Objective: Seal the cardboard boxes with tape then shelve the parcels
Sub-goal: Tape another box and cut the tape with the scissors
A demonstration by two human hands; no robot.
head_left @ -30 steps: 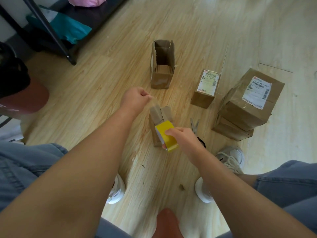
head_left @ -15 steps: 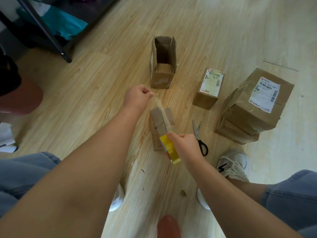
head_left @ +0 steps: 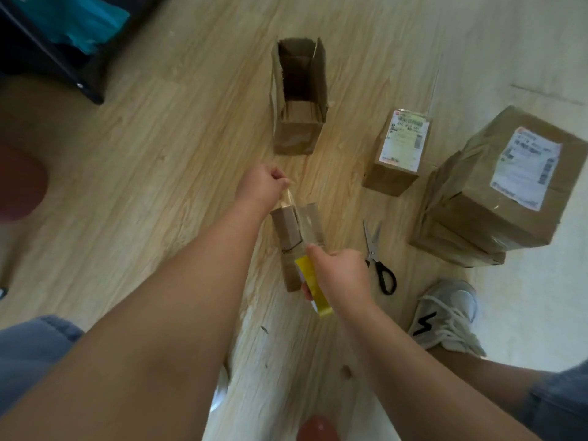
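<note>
On the wood floor (head_left: 152,192), about mid-view between the feet, a small cardboard box (head_left: 288,232) sits with its top flaps folded in. Left hand (head_left: 261,187) pinches the free end of a clear tape strip (head_left: 298,218), fingers curled tight, raised over the box's far edge. Right hand (head_left: 342,276) grips the yellow tape roll (head_left: 313,286), fingers wrapped round it, at the box's near edge. The strip runs taut between both hands along the top seam; can't tell if it touches the flaps yet. Step in hand looks like sealing this box, with tape drawn out but not pressed down. Next move likely calls for lowering the strip onto the seam, smoothing it, then cutting. Scissors (head_left: 378,259) lie on the floor just right of the box, near the right hand. Farther off stands a tall open box (head_left: 299,100), flaps up and unsealed. A small labelled parcel (head_left: 397,151) sits to its right, and stacked larger parcels (head_left: 496,198) are near the floor's right edge. The black shelf rack (head_left: 57,58) is at the far-left corner, well apart; shelving of these not started, so early going.
</note>
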